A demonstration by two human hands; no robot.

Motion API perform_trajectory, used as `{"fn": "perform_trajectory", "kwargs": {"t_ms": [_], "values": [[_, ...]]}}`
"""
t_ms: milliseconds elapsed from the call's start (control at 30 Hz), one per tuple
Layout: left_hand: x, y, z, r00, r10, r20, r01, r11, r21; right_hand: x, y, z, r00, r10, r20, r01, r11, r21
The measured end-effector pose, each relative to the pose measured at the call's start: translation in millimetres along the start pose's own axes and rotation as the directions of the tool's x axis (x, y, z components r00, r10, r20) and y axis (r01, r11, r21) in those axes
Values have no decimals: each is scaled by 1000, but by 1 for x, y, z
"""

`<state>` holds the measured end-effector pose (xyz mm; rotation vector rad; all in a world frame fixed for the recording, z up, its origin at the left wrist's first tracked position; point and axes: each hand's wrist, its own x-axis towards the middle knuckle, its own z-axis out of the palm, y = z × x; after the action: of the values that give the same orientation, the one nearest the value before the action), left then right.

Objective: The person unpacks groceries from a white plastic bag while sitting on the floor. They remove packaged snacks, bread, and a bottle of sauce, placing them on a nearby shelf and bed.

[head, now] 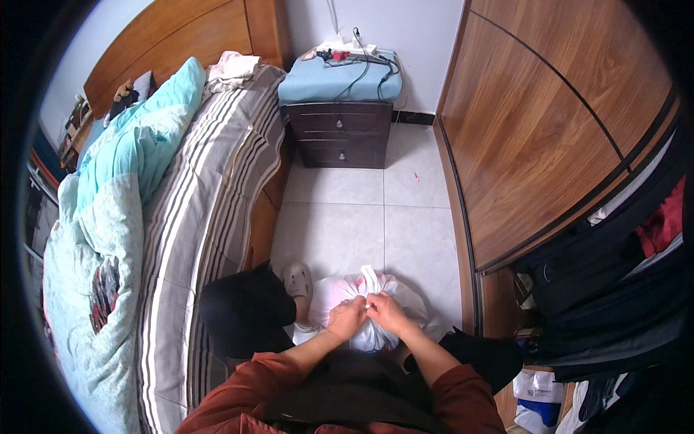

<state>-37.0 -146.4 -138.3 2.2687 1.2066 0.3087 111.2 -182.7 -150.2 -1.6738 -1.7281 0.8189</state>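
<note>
A full white plastic bag (406,295) with faint red printing rests on the tiled floor between my feet. Its gathered neck is pinched by my left hand (348,317) and my right hand (386,312), which meet at the middle of the bag's top. One white handle loop (370,275) sticks up just beyond my fingers. The plastic is pulled into creases that run toward my grip. What is inside the bag cannot be made out, though pinkish and red tones show through.
On the left stands a bed with a striped sheet (184,217) and a turquoise quilt (130,146). Ahead is a dark nightstand (341,133) with a power strip (347,48) and cables. A sliding wardrobe door (542,119) and hanging clothes (607,304) line the right.
</note>
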Motion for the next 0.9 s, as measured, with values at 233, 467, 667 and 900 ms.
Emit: {"fn": "perform_trajectory", "kwargs": {"t_ms": [233, 467, 667, 900], "values": [[-4, 1, -1, 996, 86, 24, -84, 995, -59, -6, 5, 4, 993, -43, -110, 47, 998, 36], [7, -23, 3, 750, -173, 638, 660, 253, -707, -8, -14, -13, 993, -29, -110, 15, 993, -121], [6, -27, 6, 825, -232, 515, 563, 401, -722, -13, -24, -4, 990, -138, -15, 123, 919, -374], [12, -41, 25, 955, -188, 229, 280, 828, -486, -13, -1, 1, 978, -208, -8, 188, 900, -392]]}}
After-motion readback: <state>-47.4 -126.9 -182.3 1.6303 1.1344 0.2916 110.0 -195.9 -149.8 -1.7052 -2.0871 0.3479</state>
